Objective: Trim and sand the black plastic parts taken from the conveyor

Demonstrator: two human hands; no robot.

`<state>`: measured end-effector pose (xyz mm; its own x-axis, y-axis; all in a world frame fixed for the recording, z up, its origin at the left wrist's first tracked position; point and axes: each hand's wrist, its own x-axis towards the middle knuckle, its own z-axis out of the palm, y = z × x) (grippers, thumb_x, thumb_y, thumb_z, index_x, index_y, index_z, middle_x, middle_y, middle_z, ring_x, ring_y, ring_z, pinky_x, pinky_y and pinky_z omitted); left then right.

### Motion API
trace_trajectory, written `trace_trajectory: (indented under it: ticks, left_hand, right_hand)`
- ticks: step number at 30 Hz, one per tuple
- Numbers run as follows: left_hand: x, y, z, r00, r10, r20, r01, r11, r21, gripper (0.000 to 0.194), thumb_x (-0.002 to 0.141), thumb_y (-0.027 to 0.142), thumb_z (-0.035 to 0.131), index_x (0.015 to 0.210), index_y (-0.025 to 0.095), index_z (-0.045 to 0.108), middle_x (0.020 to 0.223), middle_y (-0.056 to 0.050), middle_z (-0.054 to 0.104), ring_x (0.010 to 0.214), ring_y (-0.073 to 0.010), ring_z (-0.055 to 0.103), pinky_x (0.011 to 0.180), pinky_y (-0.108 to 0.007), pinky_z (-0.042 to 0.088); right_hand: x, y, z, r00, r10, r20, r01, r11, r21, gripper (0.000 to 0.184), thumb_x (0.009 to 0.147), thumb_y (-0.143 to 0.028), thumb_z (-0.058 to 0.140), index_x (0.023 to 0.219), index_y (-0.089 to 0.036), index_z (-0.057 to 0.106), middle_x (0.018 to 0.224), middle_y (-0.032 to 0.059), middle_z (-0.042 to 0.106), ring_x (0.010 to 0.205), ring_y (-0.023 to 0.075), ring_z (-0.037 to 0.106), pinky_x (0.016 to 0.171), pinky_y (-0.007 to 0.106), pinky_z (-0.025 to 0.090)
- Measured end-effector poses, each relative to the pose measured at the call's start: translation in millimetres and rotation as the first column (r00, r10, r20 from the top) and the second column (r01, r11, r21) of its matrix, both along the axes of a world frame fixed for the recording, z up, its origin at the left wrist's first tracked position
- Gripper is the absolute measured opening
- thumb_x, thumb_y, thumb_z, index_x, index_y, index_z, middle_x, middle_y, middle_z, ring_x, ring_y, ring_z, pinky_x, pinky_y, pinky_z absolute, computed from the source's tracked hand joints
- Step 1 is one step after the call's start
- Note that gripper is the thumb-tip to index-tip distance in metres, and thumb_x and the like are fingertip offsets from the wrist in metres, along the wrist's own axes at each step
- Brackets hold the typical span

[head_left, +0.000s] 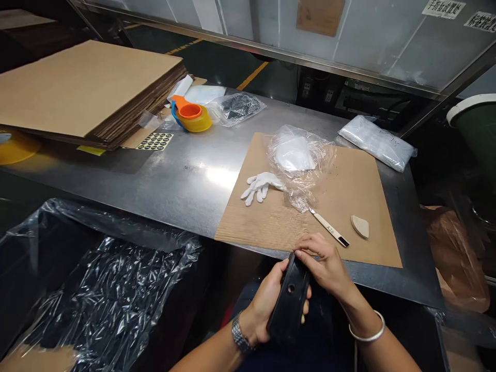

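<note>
A long black part (289,305) with a round hole near its middle is held over the table's front edge. My left hand (267,297) wraps round it from the left, thumb along its side and fingertips showing on the far side. At its upper end my right hand (320,261) pinches with thumb and fingers; whether anything small sits between them is hidden. Just beyond lies a white-handled craft knife (329,227) marked A26. A beige wedge-shaped piece (360,226) rests to its right. Both lie on a cardboard sheet (248,225).
A white glove (261,187) and a clear plastic bag with white sheets (294,154) lie on the cardboard. Stacked cardboard (85,88), a tape dispenser (191,113) and a wrapped packet (375,140) are on the steel table (166,178). A lined bin (108,289) stands front left.
</note>
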<state>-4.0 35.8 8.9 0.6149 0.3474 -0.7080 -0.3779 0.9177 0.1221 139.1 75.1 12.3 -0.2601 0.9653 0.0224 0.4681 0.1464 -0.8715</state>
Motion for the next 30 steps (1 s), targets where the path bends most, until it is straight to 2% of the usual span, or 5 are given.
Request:
trace_trajectory:
  ticks: [4, 10, 16, 23, 30]
  left_hand:
    - [-3.8, 0.6, 1.3, 0.998, 0.042, -0.048, -0.039, 0.998, 0.057, 0.056, 0.083, 0.053, 0.036, 0.068, 0.007, 0.064, 0.062, -0.007, 0.060, 0.044, -0.0120, 0.055, 0.040, -0.022, 0.044]
    - [-1.5, -1.0, 5.6, 0.899, 0.412, -0.150, -0.368, 0.895, 0.250, 0.047, 0.084, 0.046, 0.042, 0.121, 0.018, 0.051, 0.065, -0.002, 0.062, 0.049, -0.0135, 0.057, 0.046, -0.023, 0.045]
    - [5.2, -9.6, 4.6, 0.894, 0.352, -0.278, -0.251, 0.907, 0.338, 0.047, 0.081, 0.047, 0.048, 0.116, 0.017, 0.055, 0.067, -0.003, 0.065, 0.048, -0.0130, 0.056, 0.043, -0.022, 0.042]
    - [1.1, -12.6, 4.1, 0.983, 0.075, -0.167, -0.045, 0.983, 0.176, 0.054, 0.084, 0.055, 0.035, 0.076, 0.010, 0.065, 0.061, -0.006, 0.061, 0.043, -0.0119, 0.053, 0.042, -0.023, 0.042]
    - [1.2, -12.0, 7.5, 0.923, 0.258, -0.286, -0.078, 0.852, 0.517, 0.037, 0.083, 0.039, 0.052, 0.113, 0.021, 0.061, 0.117, -0.007, 0.061, 0.114, -0.0205, 0.049, 0.098, -0.029, 0.035]
  right_hand:
    - [0.4, -19.1, -1.3, 0.988, -0.155, -0.027, 0.151, 0.981, -0.125, 0.022, 0.089, -0.029, 0.042, 0.095, -0.017, 0.059, 0.089, 0.0062, 0.063, 0.080, 0.0160, 0.058, 0.071, 0.029, 0.046]
    - [-10.7, -69.4, 3.1, 0.999, 0.037, -0.023, -0.041, 0.963, -0.267, 0.068, 0.075, -0.022, 0.058, 0.136, -0.022, 0.027, 0.122, 0.0096, 0.052, 0.100, 0.0195, 0.054, 0.080, 0.031, 0.047]
    - [-16.7, -59.1, -9.2, 0.989, -0.128, -0.078, 0.088, 0.917, -0.390, 0.015, 0.083, -0.029, 0.048, 0.087, -0.017, 0.056, 0.061, -0.0031, 0.056, 0.049, 0.0090, 0.051, 0.046, 0.019, 0.038]
    - [-1.8, -41.2, -14.3, 0.972, -0.235, -0.013, 0.219, 0.926, -0.309, 0.047, 0.090, -0.046, 0.036, 0.056, -0.017, 0.052, 0.041, -0.0017, 0.050, 0.043, 0.0112, 0.050, 0.045, 0.021, 0.035]
    - [-12.3, -58.0, -12.4, 0.970, -0.202, -0.136, 0.190, 0.977, -0.091, 0.058, 0.081, -0.049, 0.052, 0.128, -0.019, 0.039, 0.129, 0.0126, 0.047, 0.116, 0.0230, 0.046, 0.095, 0.037, 0.039]
